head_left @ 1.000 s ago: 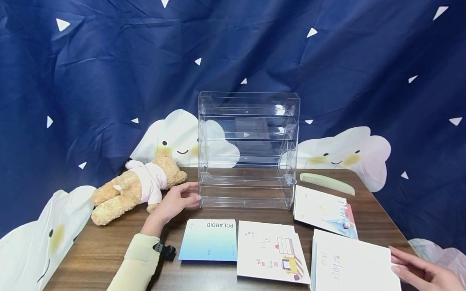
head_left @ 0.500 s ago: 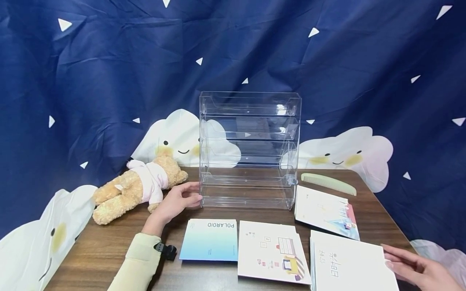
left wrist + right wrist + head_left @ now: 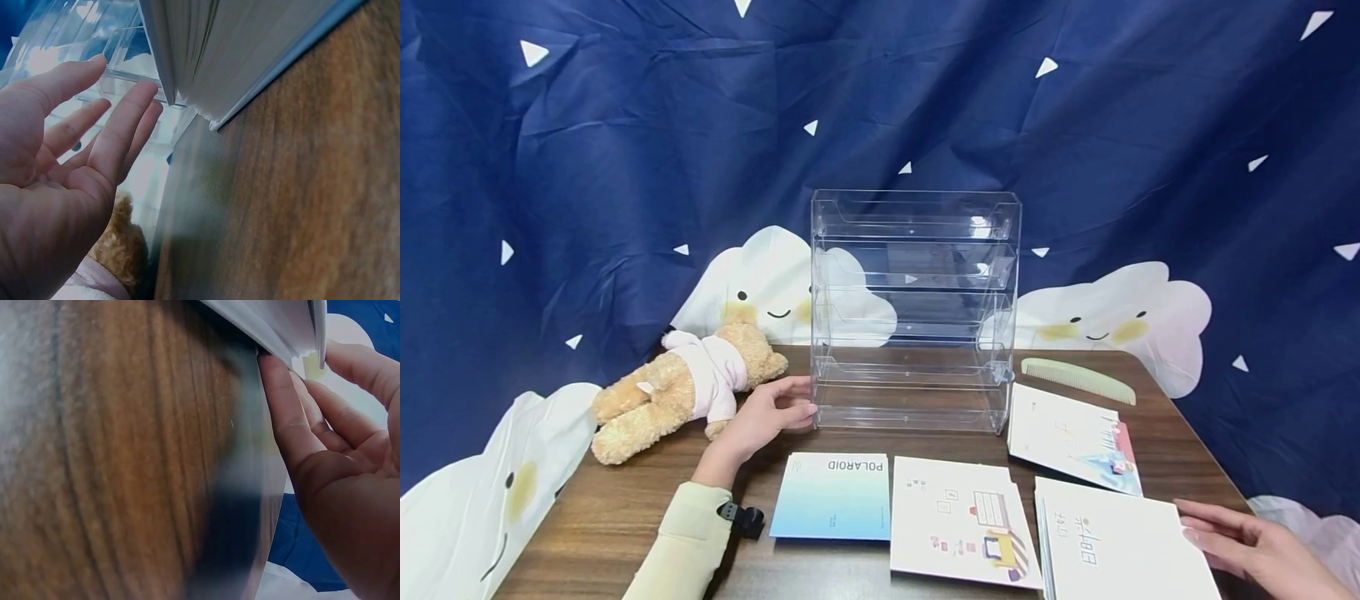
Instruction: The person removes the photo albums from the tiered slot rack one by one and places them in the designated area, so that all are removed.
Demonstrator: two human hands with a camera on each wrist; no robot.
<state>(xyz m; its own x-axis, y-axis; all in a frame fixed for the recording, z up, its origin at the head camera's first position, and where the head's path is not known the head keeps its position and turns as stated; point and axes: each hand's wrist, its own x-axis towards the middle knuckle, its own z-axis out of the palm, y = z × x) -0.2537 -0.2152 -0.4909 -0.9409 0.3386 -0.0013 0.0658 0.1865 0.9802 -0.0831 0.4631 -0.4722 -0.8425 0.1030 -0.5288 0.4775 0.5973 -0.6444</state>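
Observation:
A clear acrylic rack (image 3: pixel 913 417) with several tiers stands upright at mid-table. At its lower left side rests my left hand (image 3: pixel 767 419), fingertips right at the edge; in the left wrist view its fingers are loosely extended and the thumb is apart. At the front right, my right hand (image 3: pixel 1255 542) grips the right edge of a white-covered book (image 3: pixel 1123 542). The right wrist view has the thumb on the upper cover of that book (image 3: pixel 275 325) and fingers beneath. A blue POLAROID book (image 3: pixel 831 496) and a white illustrated book (image 3: pixel 962 521) lie to its left.
Behind the white-covered book lies another illustrated book (image 3: pixel 1067 437), with a pale green comb (image 3: pixel 1078 379) beyond it. A teddy bear (image 3: pixel 688 383) in a pink top lies left of the rack. A dark blue curtain (image 3: pixel 910 100) hangs behind the table.
My right hand has moved left, and the white-covered book has shifted left and turned slightly with it. My left hand stays at the rack's side.

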